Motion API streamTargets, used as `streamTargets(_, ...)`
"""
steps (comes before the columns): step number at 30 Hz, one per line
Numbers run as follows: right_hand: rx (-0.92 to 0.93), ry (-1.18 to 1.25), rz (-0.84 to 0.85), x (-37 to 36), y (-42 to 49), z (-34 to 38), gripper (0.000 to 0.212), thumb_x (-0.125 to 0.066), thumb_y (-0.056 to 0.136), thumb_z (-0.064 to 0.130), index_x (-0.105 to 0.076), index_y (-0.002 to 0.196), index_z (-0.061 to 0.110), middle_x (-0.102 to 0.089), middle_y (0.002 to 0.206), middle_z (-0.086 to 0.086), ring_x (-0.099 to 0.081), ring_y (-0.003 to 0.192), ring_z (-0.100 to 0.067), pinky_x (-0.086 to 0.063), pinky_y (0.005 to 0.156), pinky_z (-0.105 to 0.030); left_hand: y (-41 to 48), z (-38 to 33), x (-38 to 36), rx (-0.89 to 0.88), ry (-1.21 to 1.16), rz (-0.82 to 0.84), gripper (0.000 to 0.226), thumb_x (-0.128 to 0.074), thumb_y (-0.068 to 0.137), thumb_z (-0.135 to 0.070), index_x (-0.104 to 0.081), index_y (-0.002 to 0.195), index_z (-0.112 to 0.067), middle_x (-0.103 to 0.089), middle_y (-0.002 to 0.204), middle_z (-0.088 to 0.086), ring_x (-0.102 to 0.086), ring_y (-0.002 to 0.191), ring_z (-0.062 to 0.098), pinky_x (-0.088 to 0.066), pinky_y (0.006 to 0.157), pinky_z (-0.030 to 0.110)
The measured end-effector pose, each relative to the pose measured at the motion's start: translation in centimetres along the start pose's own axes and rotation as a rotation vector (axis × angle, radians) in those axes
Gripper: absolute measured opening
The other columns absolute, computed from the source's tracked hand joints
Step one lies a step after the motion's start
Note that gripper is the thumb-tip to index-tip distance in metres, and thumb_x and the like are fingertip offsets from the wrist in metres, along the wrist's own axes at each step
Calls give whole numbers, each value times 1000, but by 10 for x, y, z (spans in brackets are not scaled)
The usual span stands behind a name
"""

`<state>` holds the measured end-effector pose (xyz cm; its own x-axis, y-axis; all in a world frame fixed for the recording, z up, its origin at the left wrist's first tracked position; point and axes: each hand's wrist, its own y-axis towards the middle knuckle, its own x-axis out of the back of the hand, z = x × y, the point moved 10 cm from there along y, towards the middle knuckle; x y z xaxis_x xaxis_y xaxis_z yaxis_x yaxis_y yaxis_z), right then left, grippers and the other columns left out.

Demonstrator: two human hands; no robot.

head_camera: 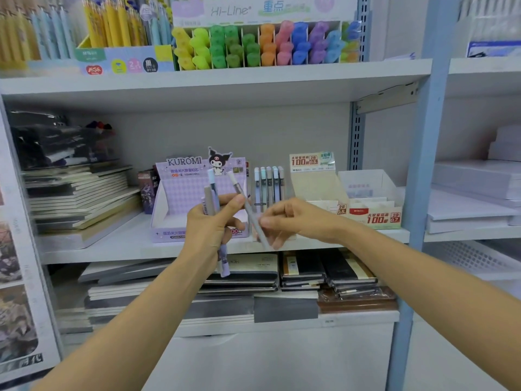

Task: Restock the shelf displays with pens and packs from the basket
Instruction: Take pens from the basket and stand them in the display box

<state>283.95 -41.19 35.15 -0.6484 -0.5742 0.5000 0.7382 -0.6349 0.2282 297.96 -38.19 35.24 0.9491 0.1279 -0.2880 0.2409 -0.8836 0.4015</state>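
While the left hand [214,230] grips a bundle of slim lilac and grey capped pens [210,198] upright, the right hand [296,218] pinches one slim grey pen [238,187], tilted, between thumb and fingertips. Judged step: singling out one pen. Next: stand it in the purple checked cardboard display box [183,198] just behind, beside the row of upright pastel pens [269,182].

notebook stack [81,198]: far left | dark notebooks [301,270]: bottom centre | paper reams [476,198]: far right
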Motion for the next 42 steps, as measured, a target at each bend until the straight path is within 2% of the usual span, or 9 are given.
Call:
streamTargets(4, 170, 86, -308, 30, 7, 34, 29, -58, 95, 21, -63, 118, 4, -72, 96, -8, -70, 85, -18, -55, 72, -23, -1, 6, -11, 39, 60, 53, 29, -81, 60, -34, -72, 80, -15, -71, 74, 13, -54, 41, 13, -31, 32, 18)
streamTargets(7, 195, -13, -333, 30, 11, 46, 24, -61, 93, 17, -67, 114, 4, -70, 90, -6, -67, 81, -11, -55, 70, -22, -2, 14, -17, 74, 116, 88, 22, -80, 66, -32, -72, 80, -16, -67, 70, 18, -51, 42, 15, -32, 33, 19)
streamTargets(11, 205, -28, -372, 43, 8, 51, 16, -56, 96, 15, -65, 106, 6, -69, 88, -3, -65, 78, -10, -55, 69, -23, -2, 22, -16, 122, 153, 90, 16, -67, 91, -22, -67, 98, -8, -70, 69, 7, -54, 43, 13, -31, 35, 18)
streamTargets(15, 270, 169, -698, 99, -7, 56, 19, -51, 98, 10, -58, 112, 0, -67, 90, -8, -67, 79, -14, -56, 70, -25, -2, 36, -16, 285, 137, 126, 13, -60, 95, -12, -55, 99, -2, -66, 79, 10, -54, 43, 14, -32, 33, 18)
streamTargets(18, 265, 106, -842, 125, -12, 52, 20, -51, 98, 9, -58, 112, -3, -69, 93, -14, -67, 77, -15, -57, 68, -23, -4, 46, -15, 376, 115, 148, 8, -57, 94, -7, -55, 96, -1, -66, 75, 12, -52, 42, 15, -33, 33, 18)
streamTargets(24, 134, -99, -815, 120, 8, 19, 20, -54, 96, 7, -60, 111, -5, -69, 99, -22, -70, 90, -27, -59, 79, -32, -1, 50, -15, 358, 107, 255, 18, -48, 100, -7, -63, 100, 2, -67, 65, 9, -57, 46, 15, -39, 37, 19)
streamTargets(33, 133, -263, -636, 106, 38, 27, 14, -56, 96, 8, -62, 107, 1, -69, 94, -12, -70, 80, -17, -59, 74, -23, -1, 57, -7, 365, 169, 366, 24, -57, 96, -20, -68, 108, -3, -70, 72, 8, -64, 54, 15, -55, 53, 22)
streamTargets(37, 129, -304, -655, 100, 43, 24, 16, -57, 96, 10, -60, 111, 5, -70, 93, -10, -70, 83, -17, -59, 75, -26, -3, 56, -11, 346, 173, 404, 25, -60, 93, -24, -71, 110, -9, -69, 73, 9, -62, 52, 15, -53, 51, 20)
streamTargets(42, 170, -329, -697, 99, 42, 25, 9, -60, 94, 11, -57, 102, 11, -70, 78, -7, -70, 73, -16, -58, 64, -22, -5, 52, -14, 318, 159, 431, 28, -60, 90, -25, -69, 111, -9, -71, 76, 13, -66, 59, 18, -55, 56, 23)
